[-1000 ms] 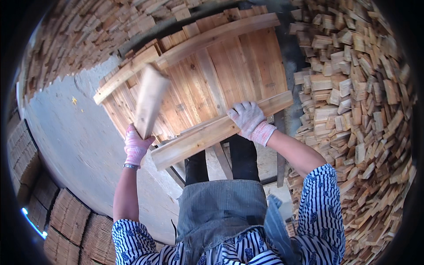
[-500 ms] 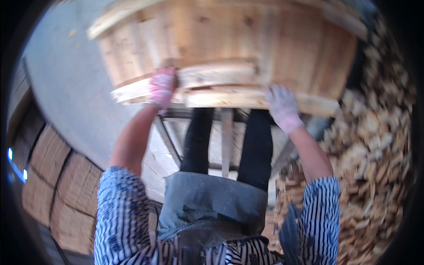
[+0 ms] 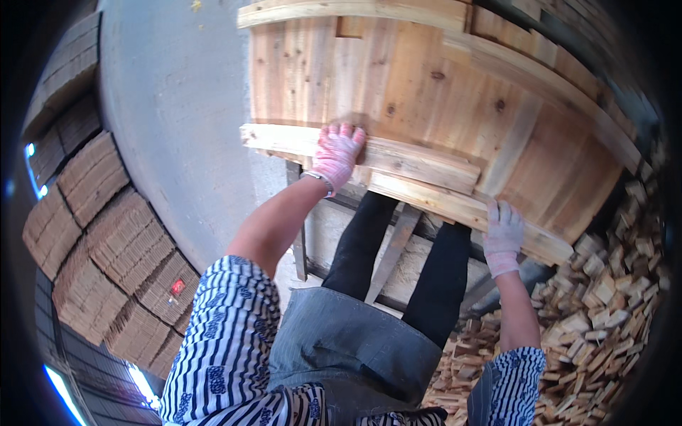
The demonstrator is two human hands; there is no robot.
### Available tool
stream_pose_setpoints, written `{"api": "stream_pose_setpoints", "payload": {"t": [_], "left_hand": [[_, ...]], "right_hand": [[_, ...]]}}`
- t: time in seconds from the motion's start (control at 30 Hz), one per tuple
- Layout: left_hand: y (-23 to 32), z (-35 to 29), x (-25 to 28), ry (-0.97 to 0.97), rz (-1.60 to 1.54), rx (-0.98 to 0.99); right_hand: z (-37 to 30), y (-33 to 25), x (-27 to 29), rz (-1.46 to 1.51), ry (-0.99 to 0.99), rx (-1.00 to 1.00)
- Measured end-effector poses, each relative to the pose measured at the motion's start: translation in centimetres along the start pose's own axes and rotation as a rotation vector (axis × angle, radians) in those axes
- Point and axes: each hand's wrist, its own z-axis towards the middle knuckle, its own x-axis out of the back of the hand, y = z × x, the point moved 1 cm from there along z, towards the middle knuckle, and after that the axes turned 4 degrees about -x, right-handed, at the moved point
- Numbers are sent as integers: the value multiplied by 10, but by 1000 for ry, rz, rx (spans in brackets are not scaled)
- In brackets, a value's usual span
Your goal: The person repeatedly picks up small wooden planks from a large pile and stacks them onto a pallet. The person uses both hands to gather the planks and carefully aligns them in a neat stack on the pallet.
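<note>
A panel of joined wooden boards [image 3: 440, 92] lies in front of me on a metal stand [image 3: 395, 250]. My left hand [image 3: 335, 153], in a pinkish work glove, is wrapped over a pale wooden strip [image 3: 419, 163] along the panel's near side. A second wooden strip [image 3: 433, 201] lies at the near edge, partly beside the first. My right hand [image 3: 503, 234], in a whitish glove, has its fingers bent over this second strip toward its right end. The undersides of both hands are hidden.
Loose wood offcuts [image 3: 582, 334] are heaped at the right. Bundled stacks of thin wooden pieces [image 3: 106, 234] stand on the left beside the grey floor [image 3: 170, 106]. More strips [image 3: 355, 10] run along the panel's far side. My legs are close to the stand.
The view has swung left, so the panel appears farther right and tilted. Both hands remain on the strips at the near edge, and the picture is sharper.
</note>
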Motion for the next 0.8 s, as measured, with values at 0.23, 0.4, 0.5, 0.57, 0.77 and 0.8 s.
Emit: {"api": "stream_pose_setpoints", "payload": {"t": [0.23,0.4,0.5,0.57,0.77,0.8], "left_hand": [[13,24,0,90,-125,-164],[1,0,5,-49,10,16],[-2,7,-27,74,88,-61],[4,10,-25,36,87,-68],[-1,12,-21,59,46,-65],[-3,12,-21,58,53,-64]], "right_hand": [[-15,19,10,7,27,-41],[5,3,5,-6,217,29],[-1,9,-8,-33,135,-59],[-9,11,-8,-47,90,-80],[-9,17,-10,-23,180,-69],[-10,18,-10,-26,187,-69]]}}
